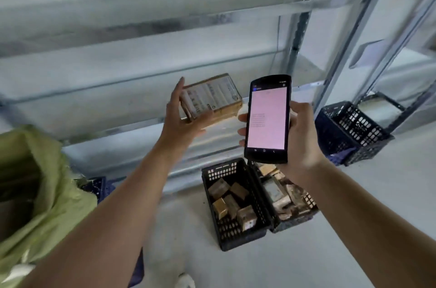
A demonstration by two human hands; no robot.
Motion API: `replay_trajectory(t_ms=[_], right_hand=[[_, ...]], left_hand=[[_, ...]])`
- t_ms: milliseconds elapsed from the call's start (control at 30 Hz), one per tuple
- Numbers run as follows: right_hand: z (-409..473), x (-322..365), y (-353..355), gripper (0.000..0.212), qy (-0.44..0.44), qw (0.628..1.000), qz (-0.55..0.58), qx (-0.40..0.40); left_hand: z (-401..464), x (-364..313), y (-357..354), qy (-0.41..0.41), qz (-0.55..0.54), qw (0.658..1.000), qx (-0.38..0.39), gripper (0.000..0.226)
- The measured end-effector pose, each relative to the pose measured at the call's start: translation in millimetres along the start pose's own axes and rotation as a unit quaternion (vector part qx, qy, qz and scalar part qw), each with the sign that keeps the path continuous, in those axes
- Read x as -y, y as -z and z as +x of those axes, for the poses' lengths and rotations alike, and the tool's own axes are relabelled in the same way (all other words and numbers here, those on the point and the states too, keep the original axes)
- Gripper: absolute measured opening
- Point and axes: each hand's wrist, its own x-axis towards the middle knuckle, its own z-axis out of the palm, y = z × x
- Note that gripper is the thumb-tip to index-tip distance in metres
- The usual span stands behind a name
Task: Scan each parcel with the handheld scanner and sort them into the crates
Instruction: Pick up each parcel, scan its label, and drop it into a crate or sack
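Observation:
My left hand (182, 120) holds up a brown cardboard parcel (213, 98) with a white label facing me, fingers under it and thumb along its left side. Just to its right, my right hand (298, 134) grips the black handheld scanner (267, 118); its lit pinkish screen faces me and shows lines of text. On the floor below stand two black crates side by side: the left crate (213, 212) holds several small brown parcels, and the right crate (295, 219) holds several flatter parcels.
A green sack (42, 183) gapes open at the left, over a blue crate (103, 187). Another dark crate (354, 129) stands at the right by the metal shelving posts (299, 35). Grey shelving runs along the back. The floor is pale grey.

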Motion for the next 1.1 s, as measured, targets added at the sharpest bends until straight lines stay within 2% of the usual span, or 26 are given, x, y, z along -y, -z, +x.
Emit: replay_trajectory(t_ms=[200,433,800,1100], right_hand=[[-28,55,-78,0.067,0.062,0.997,-0.012,0.033],[-42,83,-159,0.065,0.072,0.994,0.026,0.082],[-55,104,-191,0.066,0.039,0.992,-0.004,0.12],[-61,106,-185,0.069,0.009,0.985,-0.004,0.17]], left_hand=[[12,-108,46,-0.1,0.013,0.995,0.002,0.092],[28,-190,100,-0.226,0.082,0.971,0.014,0.101],[64,-226,125,-0.312,0.184,0.932,0.024,0.103],[78,-239,112,-0.325,0.242,0.913,0.039,0.104]])
